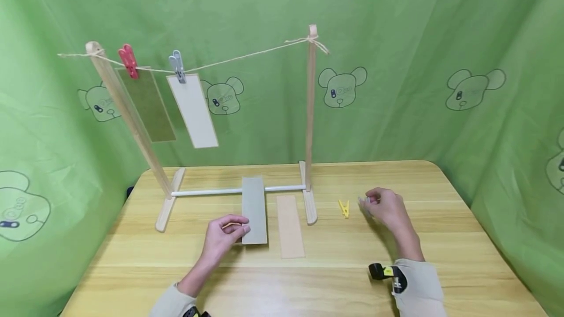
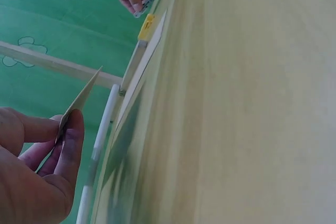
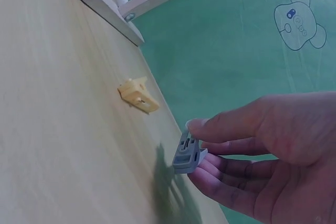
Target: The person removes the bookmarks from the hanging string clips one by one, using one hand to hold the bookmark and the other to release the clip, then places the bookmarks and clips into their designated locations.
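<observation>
My left hand (image 1: 220, 238) pinches the left edge of a grey-green rectangular card (image 1: 254, 212), thumb and fingers on either side. In the left wrist view that card is raised off the table, seen nearly edge-on. Over the table at the right, my right hand (image 1: 388, 208) pinches a grey-blue clothespin (image 3: 186, 153) between thumb and fingers. A yellow clothespin (image 1: 344, 208) lies on the wood just left of the right hand. Beside the held card, a peach card (image 1: 290, 229) lies flat on the table.
A wooden stand with a right post (image 1: 310, 111) and a white crossbar (image 1: 207, 192) carries a string (image 1: 246, 56). A red clothespin (image 1: 128, 61) holds an olive card (image 1: 150, 106) on it; a grey clothespin (image 1: 177, 66) holds a white card (image 1: 194, 114). Green curtains surround the table.
</observation>
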{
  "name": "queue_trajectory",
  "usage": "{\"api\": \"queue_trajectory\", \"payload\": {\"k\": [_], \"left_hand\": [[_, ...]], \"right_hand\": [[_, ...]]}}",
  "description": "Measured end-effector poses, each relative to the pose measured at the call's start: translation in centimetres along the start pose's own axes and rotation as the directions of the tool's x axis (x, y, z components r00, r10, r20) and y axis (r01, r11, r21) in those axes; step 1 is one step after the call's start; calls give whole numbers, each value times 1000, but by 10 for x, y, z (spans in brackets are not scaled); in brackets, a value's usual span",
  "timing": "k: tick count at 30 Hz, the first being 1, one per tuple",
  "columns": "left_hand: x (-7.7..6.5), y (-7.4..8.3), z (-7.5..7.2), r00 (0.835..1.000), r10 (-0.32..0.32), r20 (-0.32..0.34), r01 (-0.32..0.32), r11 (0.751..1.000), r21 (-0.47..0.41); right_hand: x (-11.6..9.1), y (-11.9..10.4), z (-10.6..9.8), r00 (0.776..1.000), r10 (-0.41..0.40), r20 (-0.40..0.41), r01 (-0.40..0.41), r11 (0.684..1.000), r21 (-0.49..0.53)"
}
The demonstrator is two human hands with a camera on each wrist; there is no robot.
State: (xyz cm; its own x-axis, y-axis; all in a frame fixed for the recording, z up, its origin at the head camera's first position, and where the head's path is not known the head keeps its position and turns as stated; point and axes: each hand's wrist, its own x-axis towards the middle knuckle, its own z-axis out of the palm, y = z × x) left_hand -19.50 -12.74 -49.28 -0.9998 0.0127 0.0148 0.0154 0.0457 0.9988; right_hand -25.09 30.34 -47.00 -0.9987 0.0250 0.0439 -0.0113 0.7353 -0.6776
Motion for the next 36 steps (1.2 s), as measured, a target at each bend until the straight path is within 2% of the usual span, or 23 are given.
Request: {"api": "queue_trajectory", "payload": {"k": [13,24,29,32,36], "left_hand": [[-7,-5,7,999,-27,38,25,999,44],[-10,-18,10,995,-78,59,69,988,142],[-12,-15,8,996,-54,76,42,989,142],[-14,-14,7,992,-25,120,7,989,150],[-13,-14,7,981,19,194,-59,977,205]], "right_hand": [[4,5,2,1000,15,16,-14,999,-31],[5,6,6,997,46,56,-43,998,-53],[6,4,8,998,39,58,-35,998,-57],[6,5,8,997,40,62,-37,998,-57],[4,8,6,997,55,59,-51,996,-68]]}}
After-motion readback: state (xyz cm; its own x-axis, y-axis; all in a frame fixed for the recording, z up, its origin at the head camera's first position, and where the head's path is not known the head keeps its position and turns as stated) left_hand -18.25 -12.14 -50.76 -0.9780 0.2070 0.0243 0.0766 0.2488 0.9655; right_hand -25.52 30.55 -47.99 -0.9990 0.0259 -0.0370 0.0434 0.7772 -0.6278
